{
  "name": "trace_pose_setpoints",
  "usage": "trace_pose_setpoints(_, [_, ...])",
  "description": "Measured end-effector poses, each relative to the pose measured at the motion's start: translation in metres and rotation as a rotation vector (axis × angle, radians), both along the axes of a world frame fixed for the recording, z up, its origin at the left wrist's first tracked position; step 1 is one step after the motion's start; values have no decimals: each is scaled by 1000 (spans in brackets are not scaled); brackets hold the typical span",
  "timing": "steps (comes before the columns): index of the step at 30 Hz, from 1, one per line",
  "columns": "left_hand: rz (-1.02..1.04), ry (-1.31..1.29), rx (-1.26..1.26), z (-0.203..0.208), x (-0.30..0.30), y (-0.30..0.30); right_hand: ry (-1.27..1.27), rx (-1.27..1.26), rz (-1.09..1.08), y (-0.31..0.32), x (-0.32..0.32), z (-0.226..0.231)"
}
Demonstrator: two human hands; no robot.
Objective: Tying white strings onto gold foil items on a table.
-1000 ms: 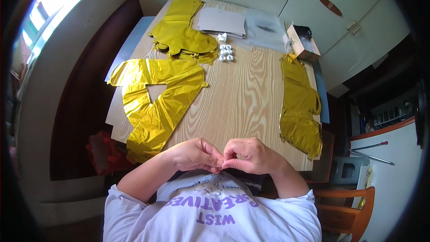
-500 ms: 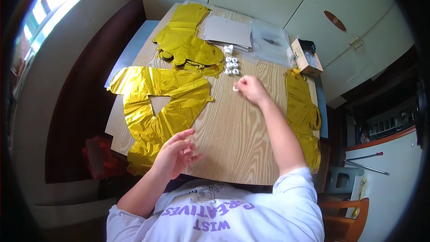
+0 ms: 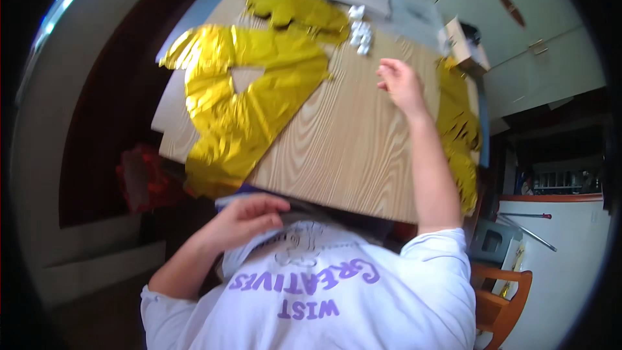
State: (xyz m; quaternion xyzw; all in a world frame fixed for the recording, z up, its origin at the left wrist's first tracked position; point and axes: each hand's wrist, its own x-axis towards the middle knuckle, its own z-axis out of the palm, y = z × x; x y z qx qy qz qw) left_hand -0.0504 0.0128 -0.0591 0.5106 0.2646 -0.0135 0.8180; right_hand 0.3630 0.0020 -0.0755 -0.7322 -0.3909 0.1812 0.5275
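"Wooden surface (image 3: pixel 337 136) — where are the white pieces (image 3: pixel 361 34)?"

"By gold foil (image 3: pixel 295 0). Right hand (image 3: pixel 402 86) nearby, fingers loosely curled, contents unclear; left hand (image 3: pixel 243 221) empty, fingers apart — move gently, keep them grouped."

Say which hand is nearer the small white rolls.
Right. The right hand is apart from the small white rolls, to their near right; the left hand is far off, by the T-shirt.

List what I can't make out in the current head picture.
Head view: small white pieces, too blurred to count.
Head view: right hand, motion-blurred; whether it pinches anything tiny is unclear.
Head view: far gold foil, its far end cut off by the top edge.
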Motion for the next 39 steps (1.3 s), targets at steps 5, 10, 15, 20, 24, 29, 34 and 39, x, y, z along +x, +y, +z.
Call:
trace_pose_setpoints(5, [-2, 355, 666, -45, -39, 7, -49, -184, 548, -140, -163, 38])
trace_pose_setpoints(10, [-77, 299, 1020, -92, -44, -4, -15, -357, 557, -177, -223, -58])
trace_pose_setpoints(15, [-305, -5, 1303, -121, -36, -19, -111, -350, 703, -161, -231, -126])
trace_pose_setpoints(20, [-354, -14, 1348, -129, -28, -28, -190, -437, 905, -146, -233, -143])
trace_pose_setpoints(24, [-60, -16, 1111, -90, -38, -17, -88, -428, 777, -150, -231, -114])
trace_pose_setpoints(29, [32, 20, 914, -46, -41, -20, 453, -212, 670, -155, -243, -92])
trace_pose_setpoints(34, [61, -11, 967, -22, -36, -19, 611, -236, 747, -160, -261, -38])
trace_pose_setpoints(39, [-84, -305, 1066, 14, -13, -38, -23, -4, 614, -159, -261, 14])
